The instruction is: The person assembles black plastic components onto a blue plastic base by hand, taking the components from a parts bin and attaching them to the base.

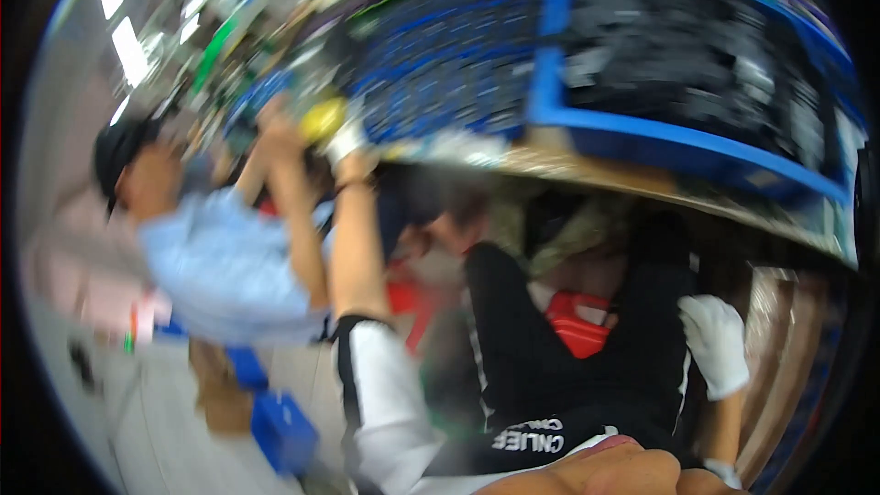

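Note:
My left arm reaches far forward to the bench's left end. The white-gloved left hand (348,140) is smeared by motion right beside a round yellow thing (323,119); whether its fingers grip that thing cannot be made out. Just left of the yellow thing is a co-worker's blurred bare hand (278,128). My right hand (715,341), also in a white glove, rests next to my right thigh, fingers loosely extended and holding nothing visible. Ahead of me, a blue tray with dark parts in rows (449,46) lies on the bench.
A large blue bin (697,142) with black packets stands on the bench at right. The co-worker in light blue (225,261) sits close on my left. Under the bench is a red plastic object (579,335) between my legs. Blue boxes (282,431) stand on the floor.

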Available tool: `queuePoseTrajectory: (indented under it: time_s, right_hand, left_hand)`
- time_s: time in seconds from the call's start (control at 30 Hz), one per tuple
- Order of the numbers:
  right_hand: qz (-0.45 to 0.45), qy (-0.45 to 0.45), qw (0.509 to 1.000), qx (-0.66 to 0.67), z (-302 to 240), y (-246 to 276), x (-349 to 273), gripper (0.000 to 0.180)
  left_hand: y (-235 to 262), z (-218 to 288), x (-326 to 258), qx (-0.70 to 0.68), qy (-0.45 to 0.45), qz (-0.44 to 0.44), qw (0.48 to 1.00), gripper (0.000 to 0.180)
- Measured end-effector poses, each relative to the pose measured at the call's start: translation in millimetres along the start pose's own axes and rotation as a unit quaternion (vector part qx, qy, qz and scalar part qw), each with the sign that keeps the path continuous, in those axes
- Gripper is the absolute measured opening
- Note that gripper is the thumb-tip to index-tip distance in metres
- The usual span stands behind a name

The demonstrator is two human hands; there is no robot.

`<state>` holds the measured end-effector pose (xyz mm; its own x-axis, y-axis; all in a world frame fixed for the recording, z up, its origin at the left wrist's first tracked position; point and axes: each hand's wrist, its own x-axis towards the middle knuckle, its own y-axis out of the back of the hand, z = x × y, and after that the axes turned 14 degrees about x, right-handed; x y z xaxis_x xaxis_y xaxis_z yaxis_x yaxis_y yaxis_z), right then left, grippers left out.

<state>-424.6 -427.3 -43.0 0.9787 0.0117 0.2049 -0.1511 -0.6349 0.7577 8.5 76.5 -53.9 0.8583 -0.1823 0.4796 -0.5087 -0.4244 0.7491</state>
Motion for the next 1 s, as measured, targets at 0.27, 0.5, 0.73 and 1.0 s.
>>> queuePoseTrajectory:
  time_s: [0.27,0.5,0.73,1.0]
  right_hand:
    - [0.261,0.102,0.954,-0.107,63,121,-8,0.023]
    - [0.434,-0.164,0.885,-0.032,235,248,62,0.041]
    - [0.362,-0.313,0.860,-0.175,387,300,144,0.060]
    - [0.397,-0.313,0.828,-0.243,404,312,136,0.038]
  left_hand:
    - [44,46,-10,-0.515,0.440,-0.050,0.733,0.061]
    - [44,65,-118,-0.611,0.387,-0.041,0.689,0.053]
    - [119,95,-199,-0.656,0.312,-0.193,0.659,0.030]
    - [191,127,-206,-0.732,0.302,-0.220,0.569,0.026]
